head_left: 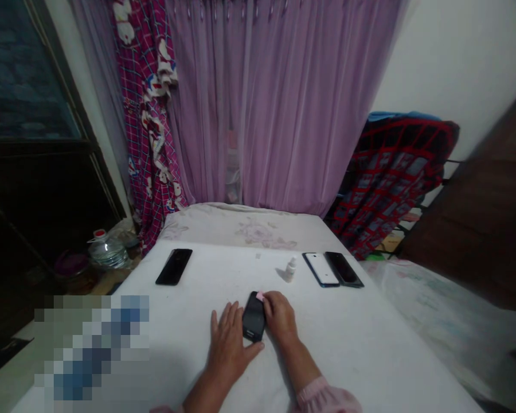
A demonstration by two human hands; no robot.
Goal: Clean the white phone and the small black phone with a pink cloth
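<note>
A small dark phone (pixel 253 317) lies on the white cloth in front of me, its screen side seemingly up. Spread flat at its left, my left hand (pixel 230 344) touches the phone's left side with the fingers, and its thumb runs along the bottom edge. My right hand (pixel 281 318) is closed at the upper right of the phone. It pinches a small pink piece (pixel 260 296), perhaps cloth or sponge, against the top corner. Part of that pink piece is hidden by the fingers.
A small white bottle (pixel 290 271) stands beyond my right hand. One black phone (pixel 174 267) lies at left; a white phone (pixel 321 269) and another dark phone (pixel 344 269) lie side by side at right. Purple curtains (pixel 284 115) hang behind the table. A pixelated patch covers the lower left.
</note>
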